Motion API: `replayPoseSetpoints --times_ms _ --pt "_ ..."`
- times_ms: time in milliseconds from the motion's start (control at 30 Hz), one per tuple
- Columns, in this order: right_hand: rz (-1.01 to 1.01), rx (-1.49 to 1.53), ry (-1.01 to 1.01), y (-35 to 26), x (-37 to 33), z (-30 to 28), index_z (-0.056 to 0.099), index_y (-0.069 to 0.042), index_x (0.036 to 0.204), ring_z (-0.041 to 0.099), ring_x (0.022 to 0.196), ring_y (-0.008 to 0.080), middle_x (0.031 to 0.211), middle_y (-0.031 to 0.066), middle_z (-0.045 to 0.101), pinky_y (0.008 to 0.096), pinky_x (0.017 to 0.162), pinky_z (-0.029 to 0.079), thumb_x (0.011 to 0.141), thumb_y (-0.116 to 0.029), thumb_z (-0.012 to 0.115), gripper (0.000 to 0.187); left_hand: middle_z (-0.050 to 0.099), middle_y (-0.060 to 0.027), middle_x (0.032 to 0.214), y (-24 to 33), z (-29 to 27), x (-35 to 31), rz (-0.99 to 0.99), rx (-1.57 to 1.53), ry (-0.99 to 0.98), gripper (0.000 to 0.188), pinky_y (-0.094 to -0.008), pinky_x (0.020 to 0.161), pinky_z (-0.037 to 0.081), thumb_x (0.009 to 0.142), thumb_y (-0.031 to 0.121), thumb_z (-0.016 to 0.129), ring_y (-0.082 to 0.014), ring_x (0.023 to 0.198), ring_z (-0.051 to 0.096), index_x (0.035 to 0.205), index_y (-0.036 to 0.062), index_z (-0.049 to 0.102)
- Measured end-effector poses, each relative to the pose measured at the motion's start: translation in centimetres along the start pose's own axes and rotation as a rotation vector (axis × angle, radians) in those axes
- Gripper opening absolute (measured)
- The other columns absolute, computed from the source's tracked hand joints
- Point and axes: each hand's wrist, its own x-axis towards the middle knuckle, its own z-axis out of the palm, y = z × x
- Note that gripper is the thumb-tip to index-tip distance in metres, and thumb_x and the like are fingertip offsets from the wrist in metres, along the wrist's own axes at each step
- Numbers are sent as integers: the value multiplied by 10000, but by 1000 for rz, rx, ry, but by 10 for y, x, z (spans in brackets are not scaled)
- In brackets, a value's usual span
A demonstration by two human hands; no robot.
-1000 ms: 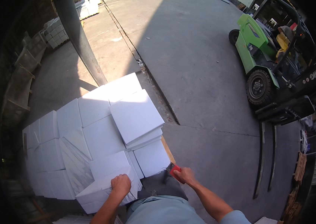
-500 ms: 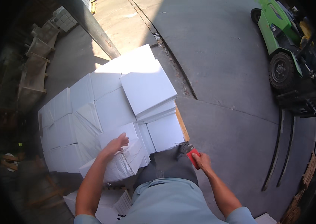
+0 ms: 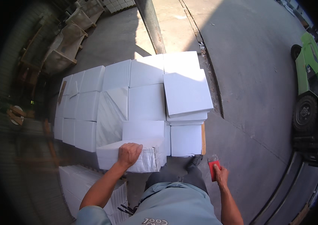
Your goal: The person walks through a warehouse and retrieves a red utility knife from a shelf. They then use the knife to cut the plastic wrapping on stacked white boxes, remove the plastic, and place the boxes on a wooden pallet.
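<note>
My left hand (image 3: 130, 153) is closed over the upper edge of a plastic-wrapped white stack (image 3: 149, 159) at the near side of the load. Its fingers curl down, and what they pinch is hidden. Clear film wrinkles over the stack's near face. Out to the right of my body, my right hand (image 3: 222, 175) grips a flat red tool (image 3: 214, 170) with a shiny end, thumb along its face. The tool touches nothing else. Beyond my left hand, several white stacks (image 3: 146, 101) stand side by side in rows, with loose film (image 3: 110, 116) over one of them.
A wooden pallet edge (image 3: 203, 138) shows beneath the right-hand stacks. Another white stack (image 3: 80, 183) stands low at the left. A metal post (image 3: 151, 28) rises behind the load. At the right is a green forklift (image 3: 311, 75) with its forks (image 3: 279, 187) low.
My left hand has turned over and its fingers have closed at the wrapped stack's edge. The view has swung left, so the load sits farther right. The red tool stays in my right hand.
</note>
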Motion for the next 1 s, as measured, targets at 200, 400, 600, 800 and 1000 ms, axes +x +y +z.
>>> replayPoseSetpoints --times_ms 200,400,600,800,1000 --pt "-71 41 -76 -23 6 18 684 81 919 559 652 134 710 85 639 323 613 476 883 -430 655 514 694 -205 1038 -34 -28 24 -265 -466 18 488 -403 891 491 1015 358 400 -369 953 664 1075 -57 649" --pt "-127 94 -121 -36 2 29 684 76 893 540 633 116 700 57 625 314 580 459 894 -429 652 506 628 -137 816 75 28 19 54 156 15 230 -427 724 445 869 225 611 -305 775 595 745 34 638" --pt "-178 194 -234 -42 16 37 674 43 855 536 605 102 678 48 607 277 534 433 908 -429 644 475 630 -149 972 74 32 18 13 -132 360 181 -455 882 435 870 191 626 -312 910 609 905 13 635" --pt "-123 221 -367 -61 16 37 669 42 886 578 602 122 734 72 645 275 534 460 909 -435 646 478 499 -220 1347 89 -8 -58 -153 -174 730 369 -514 1078 334 954 209 507 -382 1257 478 1218 -44 549" --pt "-218 126 -461 -73 28 22 667 30 870 569 601 116 724 58 636 266 528 445 908 -470 638 503 466 -242 1380 16 13 -124 -616 -190 1237 446 -550 1070 323 1011 277 338 -397 1286 434 1245 -54 524"
